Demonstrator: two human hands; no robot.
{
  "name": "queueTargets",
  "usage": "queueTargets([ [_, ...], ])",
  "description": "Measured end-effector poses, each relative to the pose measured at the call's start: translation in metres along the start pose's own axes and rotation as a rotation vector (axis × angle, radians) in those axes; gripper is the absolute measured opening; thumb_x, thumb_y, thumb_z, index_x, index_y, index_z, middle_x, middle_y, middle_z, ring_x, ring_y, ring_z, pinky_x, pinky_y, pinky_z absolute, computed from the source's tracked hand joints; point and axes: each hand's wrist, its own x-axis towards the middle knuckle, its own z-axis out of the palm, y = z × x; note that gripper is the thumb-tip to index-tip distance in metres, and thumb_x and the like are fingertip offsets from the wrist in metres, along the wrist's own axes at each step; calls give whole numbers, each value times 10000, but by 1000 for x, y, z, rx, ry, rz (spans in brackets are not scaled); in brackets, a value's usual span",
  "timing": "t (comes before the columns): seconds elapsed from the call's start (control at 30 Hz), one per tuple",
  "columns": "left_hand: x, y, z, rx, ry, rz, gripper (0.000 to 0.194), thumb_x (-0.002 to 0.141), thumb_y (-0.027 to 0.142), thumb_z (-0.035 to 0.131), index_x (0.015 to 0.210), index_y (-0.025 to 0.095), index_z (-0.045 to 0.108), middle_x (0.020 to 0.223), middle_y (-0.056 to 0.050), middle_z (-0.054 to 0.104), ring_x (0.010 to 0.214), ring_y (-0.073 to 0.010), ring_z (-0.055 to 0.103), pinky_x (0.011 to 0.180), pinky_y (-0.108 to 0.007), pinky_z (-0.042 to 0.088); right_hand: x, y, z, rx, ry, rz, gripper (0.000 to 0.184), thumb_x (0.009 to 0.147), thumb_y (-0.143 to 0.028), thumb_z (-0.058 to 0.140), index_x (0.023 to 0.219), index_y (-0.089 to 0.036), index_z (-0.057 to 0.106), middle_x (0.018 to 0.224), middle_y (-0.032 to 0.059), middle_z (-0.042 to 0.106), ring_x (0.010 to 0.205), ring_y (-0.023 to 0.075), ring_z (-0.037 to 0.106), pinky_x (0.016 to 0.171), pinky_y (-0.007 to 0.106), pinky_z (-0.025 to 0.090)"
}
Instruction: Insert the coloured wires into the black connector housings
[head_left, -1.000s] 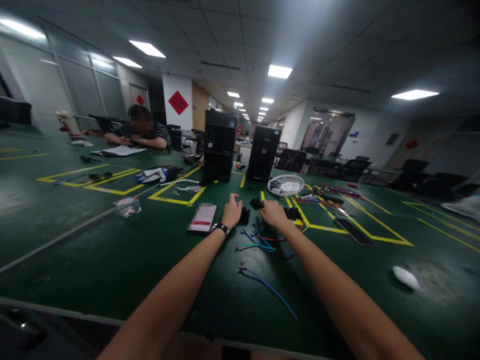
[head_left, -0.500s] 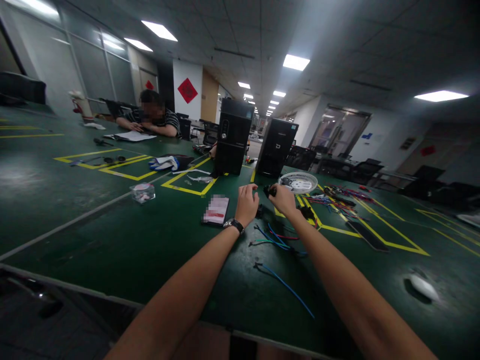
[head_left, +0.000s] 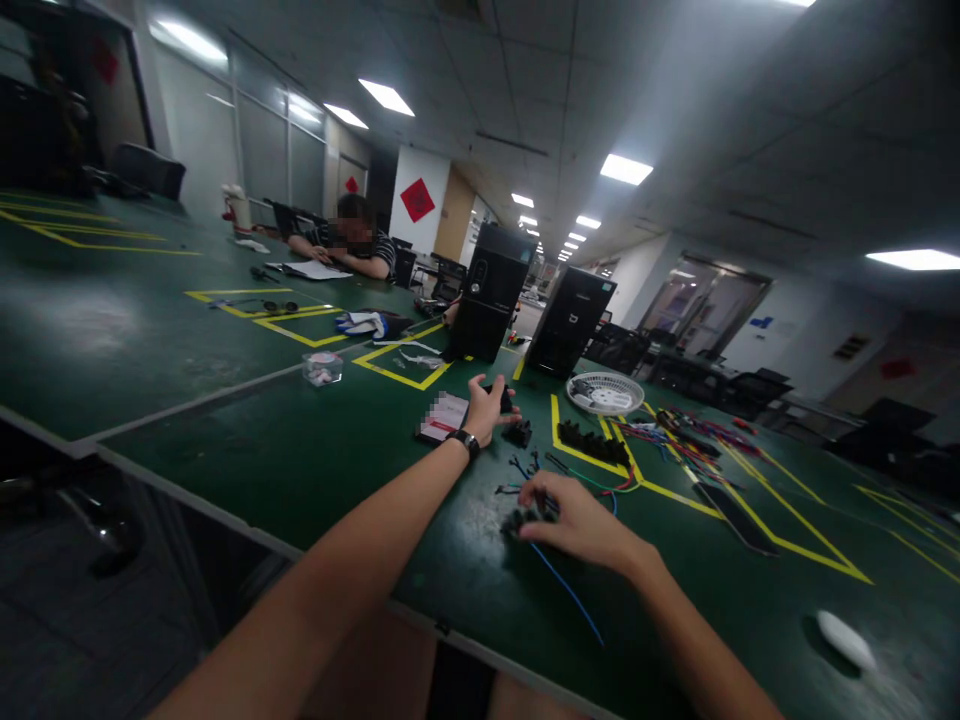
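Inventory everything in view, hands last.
Tabletop: one, green, foreground.
Tape outlines: several, yellow, tabletop.
Computer towers: two, black, centre.
Round basket: one, white, before right tower.
Wire pile: one, multicoloured, right of basket.
Ridged strip: one, black, before basket.
Flat bar: one, black, right.
Loose wires: several, blue, green, front.
Small block: one, black, centre.
Glove bundle: one, bluish white, left.
Clear packet: one, pinkish contents, left.
Phone or notepad: one, pinkish, centre.
Oval object: one, white, lower right.
Person: one, striped sleeve, far left.
Papers: some, white, far left.
Chairs: several, dark, background.
Lights: several, white, ceiling.
Left hand: one, black watch, centre.
Right hand: one, at dark part.
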Motion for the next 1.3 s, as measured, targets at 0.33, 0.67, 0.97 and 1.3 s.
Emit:
queueTargets([
  [0.33, -33, -17, 31, -127, -300, -174, 384, 877, 507, 474, 1034, 168, 563, 926, -88, 624, 734, -163, 633, 637, -334, 540, -10, 9, -4, 212, 315, 119, 123, 864, -261, 517, 838, -189, 613, 759, 10, 647, 731, 159, 604, 691, 270, 448],
  [0.67, -71, -35, 55, -211, -488, -234, 341, 848, 392, 572, 1114, 179, 588, 1032, -94, 653, 875, -182, 625, 725, -290, 493, -6, 32, -4, 546, 703, 389, 219, 789, -401, 553, 751, -186, 562, 638, 5, 611, 526, 144, 559, 464, 240, 429],
  [0.97, -72, -37, 54, -192, -507, -230, 370, 846, 398, 573, 1131, 161, 582, 1019, -108, 651, 869, -195, 626, 696, -287, 483, -8, 33, -5, 460, 758, 377, 204, 796, -374, 551, 740, -180, 579, 677, 35, 639, 644, 184, 621, 609, 288, 493],
  [1.3, -73, -41, 54, -83, -500, -160, 426, 856, 458, 544, 1160, 160, 539, 1058, -105, 638, 910, -193, 613, 721, -281, 484, -8, 36, -5, 438, 753, 362, 201, 794, -352, 549, 701, -176, 577, 645, 21, 632, 626, 175, 609, 612, 273, 463],
])
